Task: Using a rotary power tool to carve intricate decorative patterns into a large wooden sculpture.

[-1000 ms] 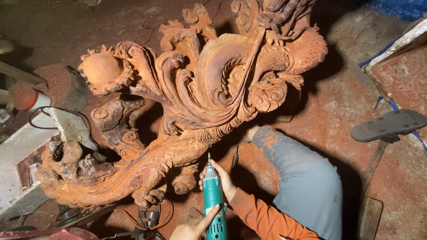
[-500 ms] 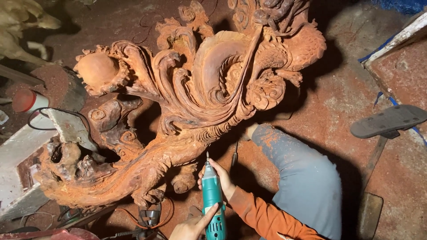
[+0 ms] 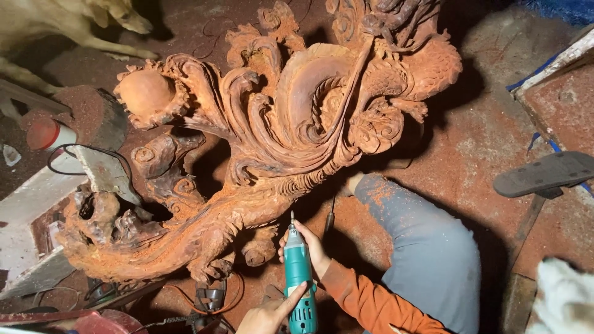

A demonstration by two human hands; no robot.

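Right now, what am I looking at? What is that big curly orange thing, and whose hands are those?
The picture comes from a camera on a person's head, looking down. The big curly thing is a wooden carving full of swirls, coated in reddish dust like the floor. At the bottom, both hands hold a green power tool with a thin bit on top. The right hand wraps its upper part; the left hand steadies the lower end. The grey shape is the person's knee. A sandal lies to the right, and a pale dog stands top left.
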